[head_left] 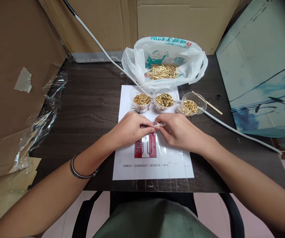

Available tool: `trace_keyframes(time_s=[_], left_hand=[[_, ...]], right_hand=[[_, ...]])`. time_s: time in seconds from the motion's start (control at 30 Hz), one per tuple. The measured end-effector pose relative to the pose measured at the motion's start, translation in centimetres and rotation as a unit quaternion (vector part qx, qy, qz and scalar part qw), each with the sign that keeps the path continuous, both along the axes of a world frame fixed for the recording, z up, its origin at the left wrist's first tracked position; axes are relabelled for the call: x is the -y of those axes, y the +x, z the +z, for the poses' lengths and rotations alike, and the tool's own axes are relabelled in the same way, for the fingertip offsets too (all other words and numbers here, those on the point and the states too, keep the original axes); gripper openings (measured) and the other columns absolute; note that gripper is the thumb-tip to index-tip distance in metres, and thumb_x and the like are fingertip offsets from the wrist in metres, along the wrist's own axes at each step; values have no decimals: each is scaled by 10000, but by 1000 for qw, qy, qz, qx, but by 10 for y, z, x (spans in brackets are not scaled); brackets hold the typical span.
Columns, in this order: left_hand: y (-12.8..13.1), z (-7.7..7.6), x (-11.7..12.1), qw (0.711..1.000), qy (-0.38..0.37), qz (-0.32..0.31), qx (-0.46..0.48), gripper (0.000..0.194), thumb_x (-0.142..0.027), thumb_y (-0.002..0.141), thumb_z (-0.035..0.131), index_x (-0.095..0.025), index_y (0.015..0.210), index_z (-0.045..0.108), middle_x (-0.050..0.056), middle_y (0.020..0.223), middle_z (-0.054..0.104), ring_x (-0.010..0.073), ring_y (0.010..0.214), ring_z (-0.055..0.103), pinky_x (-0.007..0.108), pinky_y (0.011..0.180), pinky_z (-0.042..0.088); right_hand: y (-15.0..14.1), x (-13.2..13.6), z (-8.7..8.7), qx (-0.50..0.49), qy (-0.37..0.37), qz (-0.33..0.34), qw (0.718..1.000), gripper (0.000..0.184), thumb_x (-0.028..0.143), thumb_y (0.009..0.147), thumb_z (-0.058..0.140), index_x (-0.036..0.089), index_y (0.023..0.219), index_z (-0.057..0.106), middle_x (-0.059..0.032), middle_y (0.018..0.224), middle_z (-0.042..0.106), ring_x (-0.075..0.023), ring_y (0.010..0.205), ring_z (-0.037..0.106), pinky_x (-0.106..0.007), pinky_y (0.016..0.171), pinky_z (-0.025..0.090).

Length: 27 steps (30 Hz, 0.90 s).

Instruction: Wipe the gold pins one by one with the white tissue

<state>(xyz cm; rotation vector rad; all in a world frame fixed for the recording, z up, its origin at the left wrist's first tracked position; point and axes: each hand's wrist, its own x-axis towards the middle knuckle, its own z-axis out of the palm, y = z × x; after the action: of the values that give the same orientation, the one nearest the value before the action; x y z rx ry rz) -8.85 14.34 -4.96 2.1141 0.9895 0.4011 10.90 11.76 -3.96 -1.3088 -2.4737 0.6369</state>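
Both hands meet over a printed white sheet (125, 172), fingertips almost touching. My right hand (179, 132) is closed on a small white piece (160, 124), its kind too small to make out. My left hand (132, 129) is pinched at that piece's left end; whatever sits between its fingertips is hidden. Just beyond the fingers stand three clear plastic cups: a left cup (142, 109), a middle cup (164, 107) and a right cup (202, 110), which is tilted. Each holds many small gold-coloured metal pins. Below my hands the sheet shows a red picture (145, 150).
Behind the cups, a white plastic bag (194, 77) gapes wide with longer gold pins (162, 72) inside. A wooden stick (213, 107) lies at the right, near a white cable (241, 134) crossing the dark table (88, 109). Cardboard (95, 29) walls the back and left.
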Motion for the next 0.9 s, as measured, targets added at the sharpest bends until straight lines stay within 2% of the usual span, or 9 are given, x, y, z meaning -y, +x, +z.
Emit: trace_keyframes(time_s=[0.23, 0.37, 0.47, 0.57, 0.7, 0.8, 0.9], left_hand=[[0, -1, -1, 1000, 5, 8, -10, 162, -260, 835, 646, -184, 859, 787, 15, 779, 752, 117, 671, 621, 246, 629, 413], [0, -1, -1, 1000, -4, 11, -11, 183, -270, 842, 628, -180, 853, 787, 25, 772, 749, 121, 670, 624, 248, 627, 423], [0, 0, 0, 999, -19, 23, -18, 173, -279, 829, 640, -186, 834, 786, 27, 783, 754, 132, 690, 638, 257, 659, 446], [-2, 0, -1, 999, -23, 29, -19, 160, -284, 815, 656, -192, 838, 785, 23, 804, 758, 140, 710, 648, 260, 672, 453], [-5, 1, -4, 999, -37, -2, -4, 188, -275, 842, 624, -177, 874, 782, 21, 827, 755, 133, 727, 651, 247, 667, 455], [-7, 3, -6, 999, -32, -27, 7, 223, -258, 877, 578, -166, 892, 781, 25, 866, 751, 127, 759, 652, 240, 689, 459], [-8, 5, -6, 999, -20, -28, 10, 223, -241, 882, 571, -157, 893, 778, 21, 864, 745, 117, 766, 647, 232, 700, 456]], right_hand=[[-2, 1, -2, 4, 8, 7, 1000, 181, 202, 892, 451, 128, 891, 617, -86, 846, 631, -178, 766, 559, -308, 694, 391], [0, 2, -1, -50, -23, -33, 998, 136, 224, 881, 517, 147, 881, 630, -42, 801, 649, -137, 671, 538, -285, 654, 387], [6, 6, 2, -103, 10, -80, 991, 111, 238, 892, 541, 162, 882, 621, -14, 767, 645, -123, 640, 520, -279, 655, 386], [11, 12, 2, -127, 55, -95, 986, 162, 230, 940, 468, 161, 935, 614, -31, 830, 628, -143, 749, 546, -289, 719, 396], [9, 17, -7, -105, 48, -87, 990, 208, 248, 947, 458, 144, 933, 637, -39, 818, 567, -151, 779, 537, -293, 719, 399], [4, 17, -17, -115, 51, -68, 990, 219, 303, 906, 558, 138, 996, 672, -42, 840, 612, -152, 766, 562, -294, 711, 420], [3, 16, -23, -128, 73, -60, 987, 216, 281, 897, 572, 147, 1001, 706, -38, 804, 616, -144, 726, 567, -286, 681, 426]])
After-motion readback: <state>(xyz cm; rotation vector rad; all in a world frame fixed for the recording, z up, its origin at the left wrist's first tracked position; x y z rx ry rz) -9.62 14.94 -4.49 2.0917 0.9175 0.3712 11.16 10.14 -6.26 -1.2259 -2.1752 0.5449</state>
